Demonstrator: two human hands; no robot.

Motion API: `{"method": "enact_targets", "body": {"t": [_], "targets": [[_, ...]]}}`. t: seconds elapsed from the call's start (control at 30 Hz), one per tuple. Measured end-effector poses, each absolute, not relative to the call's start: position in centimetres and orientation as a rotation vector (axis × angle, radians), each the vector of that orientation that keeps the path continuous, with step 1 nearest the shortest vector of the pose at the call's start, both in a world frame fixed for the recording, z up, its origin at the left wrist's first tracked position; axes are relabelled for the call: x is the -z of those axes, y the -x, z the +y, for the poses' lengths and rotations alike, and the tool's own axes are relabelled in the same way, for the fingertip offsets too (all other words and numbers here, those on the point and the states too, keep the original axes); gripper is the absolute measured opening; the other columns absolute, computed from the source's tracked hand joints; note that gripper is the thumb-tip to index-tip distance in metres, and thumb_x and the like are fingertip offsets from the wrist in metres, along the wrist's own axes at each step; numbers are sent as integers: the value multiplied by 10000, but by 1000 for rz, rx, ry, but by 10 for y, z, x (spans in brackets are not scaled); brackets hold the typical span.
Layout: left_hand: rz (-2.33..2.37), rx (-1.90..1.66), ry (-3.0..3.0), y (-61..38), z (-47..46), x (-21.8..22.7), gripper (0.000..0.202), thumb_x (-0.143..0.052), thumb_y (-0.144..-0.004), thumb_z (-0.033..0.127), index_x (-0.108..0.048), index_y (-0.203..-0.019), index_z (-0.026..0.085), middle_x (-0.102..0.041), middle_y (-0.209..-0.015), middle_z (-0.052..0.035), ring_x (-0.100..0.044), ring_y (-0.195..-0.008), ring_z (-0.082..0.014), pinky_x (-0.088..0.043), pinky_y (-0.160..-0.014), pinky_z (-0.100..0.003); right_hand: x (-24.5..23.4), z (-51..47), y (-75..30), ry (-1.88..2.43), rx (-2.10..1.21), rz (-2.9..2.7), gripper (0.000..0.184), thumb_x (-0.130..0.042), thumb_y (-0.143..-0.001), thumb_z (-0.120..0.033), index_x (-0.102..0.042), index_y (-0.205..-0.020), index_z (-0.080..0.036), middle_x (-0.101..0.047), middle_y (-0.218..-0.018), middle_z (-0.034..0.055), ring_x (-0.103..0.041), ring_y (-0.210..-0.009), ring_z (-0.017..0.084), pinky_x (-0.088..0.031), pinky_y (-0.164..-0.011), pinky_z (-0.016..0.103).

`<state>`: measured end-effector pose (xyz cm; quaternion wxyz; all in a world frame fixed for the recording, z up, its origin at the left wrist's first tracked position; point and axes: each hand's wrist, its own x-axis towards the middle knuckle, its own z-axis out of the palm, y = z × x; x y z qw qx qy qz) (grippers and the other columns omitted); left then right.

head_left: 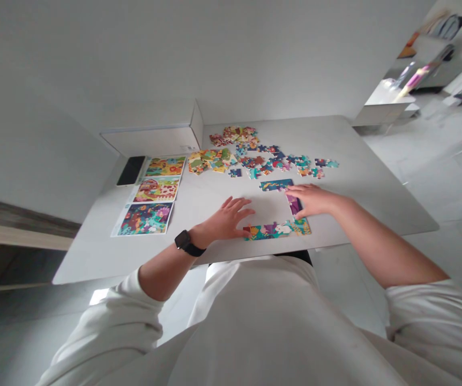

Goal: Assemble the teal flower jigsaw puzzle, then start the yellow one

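Near your edge of the white table (375,198) sits the partial puzzle frame (271,230), your left hand (231,218) fanned by its lower-left end, your right hand (313,199) spread over its purple side. Farther, there's a picture sheet (146,219), phone (132,170), loose pieces (281,163), then a white box (154,140) by the wall (275,59); tiled floor (400,153) gleams off right.

Right hand (313,199), right of centre, covers part of purple puzzle strip (294,205). Heaped pieces (210,160), upper centre, overlap; lower ones partly hidden. Print on white box (154,140), upper left, too small to read. Upper-right clutter (414,80) blurred. Wooden furniture (17,234) cut by left edge, left sleeve (106,327) by bottom, right sleeve (436,313) by right.
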<state>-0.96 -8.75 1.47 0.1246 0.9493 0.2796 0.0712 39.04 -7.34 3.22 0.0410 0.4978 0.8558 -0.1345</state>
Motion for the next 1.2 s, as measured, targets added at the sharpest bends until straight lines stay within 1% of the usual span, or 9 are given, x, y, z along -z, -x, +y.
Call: {"method": "enact_targets", "body": {"t": [0.13, 0.33, 0.47, 0.57, 0.7, 0.93, 1.07, 1.13, 1.2], "targets": [[883, -280, -2766, 18, -69, -19, 633, -714, -1008, 613, -638, -1540, 278, -521, -1701, -155, -472, -1583, -381, -288, -1364, -659, -41, -62, -386, -1575, 424, 2696, 904, -900, -807, -534, -614, -1628, -284, -561, -1698, 128, -577, -1512, 411, -465, -1271, 555], [1122, -429, -2690, 23, -9, -27, 560, -688, -1017, 529, -669, -1487, 225, -620, -1585, -179, -571, -1476, -390, -430, -1282, -610, -52, -25, -362, -1678, 363, 2800, 492, -766, -973, -390, -762, -1457, -299, -724, -1499, 102, -648, -1411, 356, -506, -1228, 541], [1327, -543, -2607, 17, 21, -22, 477, -675, -1019, 455, -697, -1423, 204, -667, -1518, -177, -594, -1446, -387, -458, -1256, -597, -46, -9, -336, -1716, 433, 2845, 303, -697, -1036, -371, -856, -1287, -311, -794, -1280, 111, -730, -1211, 317, -575, -1110, 497], [1432, -662, -2560, 13, 27, -12, 438, -643, -1028, 389, -692, -1421, 201, -688, -1482, -163, -614, -1420, -351, -466, -1250, -557, -33, -5, -322, -1717, 573, 2904, 256, -720, -1030, -391, -880, -1223, -340, -781, -1179, 94, -753, -1056, 265, -602, -1032, 455], [1418, -698, -2547, 11, 28, 3, 460, -637, -995, 347, -696, -1425, 192, -711, -1452, -161, -633, -1385, -339, -487, -1231, -553, -16, -5, -316, -1687, 708, 2970, 217, -698, -1029, -325, -905, -1094, -315, -758, -1088, 83, -746, -981, 230, -602, -977, 417], [1436, -589, -2527, 10, 31, 11, 416, -596, -997, 335, -769, -1355, 211, -699, -1513, -157, -585, -1462, -368, -335, -1322, -674, -8, -12, -321, -1761, 682, 3078, 228, -687, -1021, -308, -896, -1114, -301, -755, -1073, 80, -727, -968, 233, -602, -959, 422], [1382, -597, -2549, 10, 21, 4, 329, -589, -1011, 345, -826, -1230, 279, -779, -1291, -115, -684, -1279, -334, -356, -1303, -643, -11, -16, -319, -1956, 584, 3110, 273, -627, -1042, -308, -880, -1145, -303, -775, -1144, 87, -739, -1062, 254, -600, -999, 426], [1328, -608, -2547, 10, 15, 0, 345, -572, -1013, 313, -814, -1257, 286, -791, -1182, -100, -711, -1187, -306, -400, -1273, -597, -14, -17, -319, -2057, 542, 3090, 289, -607, -1049, -315, -874, -1156, -295, -777, -1157, 90, -746, -1040, 254, -605, -983, 417], [1318, -626, -2538, 9, 12, -3, 400, -546, -999, 252, -774, -1327, 260, -789, -1176, -103, -713, -1167, -295, -449, -1233, -554, -15, -17, -320, -2126, 515, 3063, 298, -600, -1052, -332, -870, -1172, -294, -780, -1160, 93, -747, -1023, 262, -610, -965, 420]]}}
